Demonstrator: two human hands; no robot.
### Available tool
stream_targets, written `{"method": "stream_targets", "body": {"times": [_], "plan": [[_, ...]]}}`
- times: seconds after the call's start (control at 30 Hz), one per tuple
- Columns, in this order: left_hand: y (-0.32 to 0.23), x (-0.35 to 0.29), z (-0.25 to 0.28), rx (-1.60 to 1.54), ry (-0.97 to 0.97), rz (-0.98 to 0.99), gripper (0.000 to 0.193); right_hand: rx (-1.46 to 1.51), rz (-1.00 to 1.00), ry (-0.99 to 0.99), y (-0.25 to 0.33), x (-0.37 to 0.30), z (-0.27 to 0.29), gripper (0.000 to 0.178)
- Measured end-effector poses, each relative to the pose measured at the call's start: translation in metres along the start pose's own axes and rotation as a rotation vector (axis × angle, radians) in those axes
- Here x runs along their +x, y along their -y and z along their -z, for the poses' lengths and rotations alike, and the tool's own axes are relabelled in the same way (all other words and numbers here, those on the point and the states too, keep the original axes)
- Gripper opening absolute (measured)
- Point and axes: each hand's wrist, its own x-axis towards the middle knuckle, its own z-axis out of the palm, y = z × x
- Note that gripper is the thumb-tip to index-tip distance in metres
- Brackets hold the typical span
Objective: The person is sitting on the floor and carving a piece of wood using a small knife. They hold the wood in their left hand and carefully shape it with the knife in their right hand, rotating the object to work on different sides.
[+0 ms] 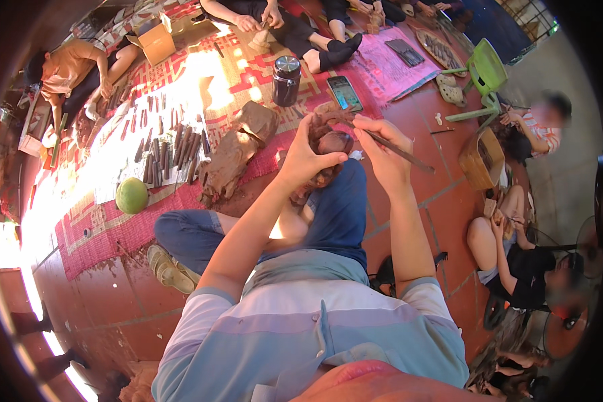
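Observation:
My left hand [307,155] is wrapped round a brown clay figure [335,142], holding it up in front of my bent knee. Its lower part runs down behind my wrist, and its exact shape is hard to make out. Between the fingers of my right hand [386,149] is a thin brown modelling tool [409,156]. The tool's tip end reaches toward the upper part of the figure; whether it touches the clay I cannot tell. Left of my hands, large lumps of brown clay [231,155] lie on the mat's edge.
Many slim tools [174,151] lie on a sheet over the red patterned mat [107,238]. Nearby are a green round fruit [132,195], a dark flask [287,82], a lit phone [344,93], a wooden box [481,159] and a green chair [486,70]. Other people sit around, working with their hands.

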Motion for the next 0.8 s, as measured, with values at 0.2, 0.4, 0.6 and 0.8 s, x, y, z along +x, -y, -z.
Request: {"method": "stream_targets", "body": {"times": [0.2,0.4,0.6,0.8], "plan": [[-0.004,-0.009,-0.002,-0.002,-0.032,-0.023,0.101,-0.15,0.234,0.155,-0.005,0.01,-0.004,0.012],[0.002,-0.004,-0.003,-0.045,-0.001,-0.082,0.098,-0.311,0.413,0.181,-0.011,0.014,-0.005,0.01],[-0.005,-0.006,-0.002,0.015,-0.012,-0.05,0.094,-0.029,0.323,-0.245,0.0,0.006,0.005,0.007],[0.004,-0.005,-0.003,0.013,-0.032,-0.043,0.095,-0.225,0.357,0.034,-0.02,-0.001,-0.013,0.011]]}}
